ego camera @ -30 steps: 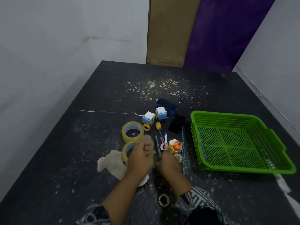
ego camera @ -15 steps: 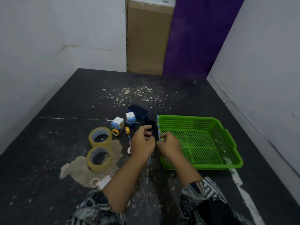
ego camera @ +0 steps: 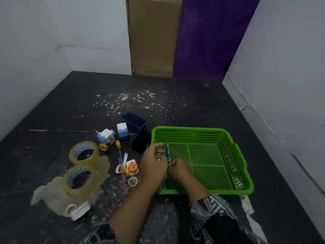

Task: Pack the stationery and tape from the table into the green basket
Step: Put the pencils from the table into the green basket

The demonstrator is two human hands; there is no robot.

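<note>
The green basket (ego camera: 233, 155) sits on the dark table at the right. Both hands are over its left side. My left hand (ego camera: 153, 162) and my right hand (ego camera: 181, 170) together hold a few blue pencils (ego camera: 168, 154) lying along the basket's left wall, fingers curled round them. Left of the hands lie two big clear tape rolls (ego camera: 84, 152), (ego camera: 79, 180), small yellow tape rolls (ego camera: 118, 144), a pink pencil (ego camera: 121, 169), an orange-and-white sharpener (ego camera: 132, 167) and two white-and-blue cubes (ego camera: 106, 136).
A dark blue box (ego camera: 134, 120) and a black case (ego camera: 140, 142) lie behind the hands. A white tape dispenser (ego camera: 79, 211) sits near the front left on a beige patch (ego camera: 51, 192). Walls close in left and right; cardboard (ego camera: 154, 36) stands at the back.
Both hands lifted the blue pencils from the pile on the table and carried them right, down into the basket's left side. The view shifted, bringing the basket closer to centre.
</note>
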